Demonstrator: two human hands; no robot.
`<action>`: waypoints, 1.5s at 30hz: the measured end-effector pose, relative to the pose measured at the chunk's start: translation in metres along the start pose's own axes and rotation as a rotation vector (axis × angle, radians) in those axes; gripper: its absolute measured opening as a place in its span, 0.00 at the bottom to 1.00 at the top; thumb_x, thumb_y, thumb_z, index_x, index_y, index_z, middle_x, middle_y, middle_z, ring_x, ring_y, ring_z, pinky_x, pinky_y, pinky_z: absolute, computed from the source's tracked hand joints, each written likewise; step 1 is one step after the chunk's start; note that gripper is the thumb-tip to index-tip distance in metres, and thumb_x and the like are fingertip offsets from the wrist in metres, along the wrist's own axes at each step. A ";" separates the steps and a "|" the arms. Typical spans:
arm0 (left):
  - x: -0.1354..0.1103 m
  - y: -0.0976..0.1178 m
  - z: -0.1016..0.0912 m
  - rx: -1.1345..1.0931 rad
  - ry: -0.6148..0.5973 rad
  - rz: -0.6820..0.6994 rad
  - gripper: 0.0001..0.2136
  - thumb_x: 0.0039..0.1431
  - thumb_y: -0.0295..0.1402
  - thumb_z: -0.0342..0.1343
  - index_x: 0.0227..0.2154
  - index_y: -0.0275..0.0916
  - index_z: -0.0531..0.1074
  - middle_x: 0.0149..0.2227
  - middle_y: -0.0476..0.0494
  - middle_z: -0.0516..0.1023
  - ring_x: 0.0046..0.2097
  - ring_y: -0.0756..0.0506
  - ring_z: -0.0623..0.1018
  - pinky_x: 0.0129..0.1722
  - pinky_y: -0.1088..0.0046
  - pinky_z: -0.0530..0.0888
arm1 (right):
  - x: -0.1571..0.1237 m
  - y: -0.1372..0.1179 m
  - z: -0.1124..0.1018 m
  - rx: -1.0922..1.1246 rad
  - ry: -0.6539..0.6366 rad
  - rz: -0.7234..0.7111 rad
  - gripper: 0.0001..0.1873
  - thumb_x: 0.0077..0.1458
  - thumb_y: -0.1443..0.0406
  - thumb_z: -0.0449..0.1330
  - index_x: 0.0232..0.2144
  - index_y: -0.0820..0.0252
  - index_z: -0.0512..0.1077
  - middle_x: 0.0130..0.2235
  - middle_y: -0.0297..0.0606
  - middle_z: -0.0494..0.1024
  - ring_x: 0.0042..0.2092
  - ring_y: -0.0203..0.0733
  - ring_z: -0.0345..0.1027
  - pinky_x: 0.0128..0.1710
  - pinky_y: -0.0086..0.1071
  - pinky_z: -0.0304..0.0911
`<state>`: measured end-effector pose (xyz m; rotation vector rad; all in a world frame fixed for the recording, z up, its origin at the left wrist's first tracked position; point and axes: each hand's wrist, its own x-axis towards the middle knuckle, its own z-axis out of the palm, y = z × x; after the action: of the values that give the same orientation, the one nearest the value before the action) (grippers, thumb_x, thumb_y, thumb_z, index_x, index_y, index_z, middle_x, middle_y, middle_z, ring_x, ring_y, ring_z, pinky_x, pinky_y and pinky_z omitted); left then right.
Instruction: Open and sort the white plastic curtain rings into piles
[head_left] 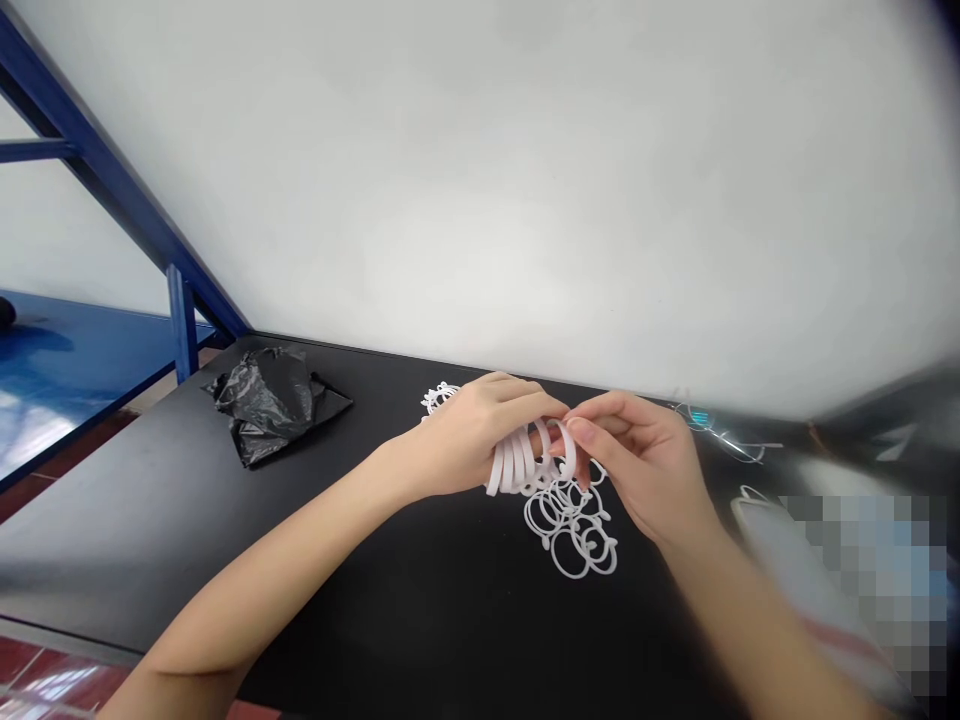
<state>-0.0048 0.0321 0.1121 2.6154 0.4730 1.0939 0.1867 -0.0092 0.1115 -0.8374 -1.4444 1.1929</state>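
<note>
My left hand (476, 430) is curled, with several white plastic rings (514, 462) looped side by side over its fingers. At those fingertips, my right hand (660, 465) pinches another white ring (568, 455) between thumb and fingers. Both hands nearly touch. Beneath them, a loose heap of thin white rings (571, 535) with small tabs lies on the black table (390, 620). A second cluster of white rings (437, 397) shows behind my left wrist, partly hidden by the hand.
A crumpled black plastic bag (274, 400) lies on the table's left side. Behind stands a pale wall (480, 200), with a blue metal frame (112, 170) at left. Clear, wiry items (724, 440) lie at the right, near a blurred, pixelated pale object (795, 560).
</note>
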 end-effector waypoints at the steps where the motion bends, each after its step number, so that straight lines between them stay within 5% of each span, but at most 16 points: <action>1: 0.000 0.000 0.000 0.006 -0.014 0.005 0.06 0.65 0.28 0.50 0.41 0.34 0.70 0.33 0.43 0.77 0.36 0.47 0.76 0.42 0.68 0.73 | 0.000 0.000 0.000 -0.013 0.010 -0.023 0.04 0.58 0.66 0.63 0.31 0.56 0.78 0.27 0.33 0.80 0.23 0.31 0.72 0.20 0.22 0.69; 6: 0.000 -0.003 -0.002 -0.034 -0.041 -0.032 0.06 0.64 0.27 0.50 0.40 0.34 0.71 0.38 0.40 0.77 0.40 0.45 0.76 0.45 0.65 0.72 | -0.002 -0.005 -0.005 -0.136 0.088 -0.150 0.04 0.57 0.67 0.64 0.30 0.55 0.78 0.28 0.32 0.80 0.26 0.32 0.73 0.23 0.24 0.71; 14: 0.002 0.003 -0.013 -0.428 -0.054 -0.175 0.15 0.66 0.34 0.50 0.54 0.37 0.68 0.49 0.37 0.75 0.48 0.43 0.76 0.48 0.65 0.72 | -0.004 -0.005 -0.003 -0.285 -0.191 -0.258 0.19 0.46 0.71 0.71 0.41 0.53 0.76 0.41 0.36 0.78 0.32 0.35 0.73 0.29 0.29 0.71; 20: 0.006 0.008 0.005 -1.134 -0.155 -0.591 0.22 0.69 0.43 0.43 0.57 0.35 0.67 0.28 0.43 0.76 0.30 0.46 0.76 0.35 0.67 0.73 | -0.004 -0.004 0.003 -0.399 -0.293 -0.259 0.18 0.43 0.70 0.73 0.38 0.56 0.76 0.31 0.32 0.78 0.30 0.36 0.71 0.28 0.29 0.70; 26: 0.009 0.015 0.028 -1.519 -0.092 -0.815 0.18 0.68 0.39 0.45 0.46 0.35 0.77 0.36 0.41 0.77 0.30 0.50 0.71 0.31 0.73 0.67 | -0.005 0.004 0.016 -0.390 -0.194 -0.216 0.13 0.44 0.73 0.70 0.34 0.58 0.75 0.25 0.29 0.77 0.25 0.33 0.69 0.26 0.27 0.70; 32: 0.004 0.018 0.040 -1.536 0.107 -0.812 0.17 0.66 0.41 0.50 0.50 0.38 0.73 0.55 0.35 0.73 0.56 0.37 0.72 0.51 0.62 0.69 | -0.009 0.013 0.029 -0.244 -0.051 -0.095 0.10 0.44 0.70 0.71 0.29 0.59 0.74 0.25 0.30 0.76 0.24 0.33 0.70 0.24 0.27 0.70; 41: 0.000 0.013 0.050 -1.544 0.219 -0.815 0.16 0.61 0.37 0.57 0.49 0.36 0.72 0.51 0.34 0.77 0.54 0.37 0.75 0.50 0.61 0.72 | -0.012 0.020 0.038 -0.252 0.021 -0.040 0.13 0.42 0.68 0.72 0.32 0.58 0.75 0.28 0.32 0.81 0.28 0.39 0.76 0.28 0.31 0.74; 45: -0.002 0.010 0.050 -1.429 0.159 -0.775 0.16 0.60 0.36 0.56 0.48 0.35 0.72 0.50 0.33 0.77 0.49 0.38 0.79 0.44 0.63 0.76 | -0.011 0.014 0.034 -0.212 -0.007 0.018 0.09 0.42 0.67 0.72 0.29 0.58 0.77 0.27 0.33 0.80 0.27 0.40 0.76 0.27 0.31 0.75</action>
<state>0.0323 0.0160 0.0806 0.9694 0.4149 0.8199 0.1552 -0.0235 0.0959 -0.9927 -1.5917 1.0691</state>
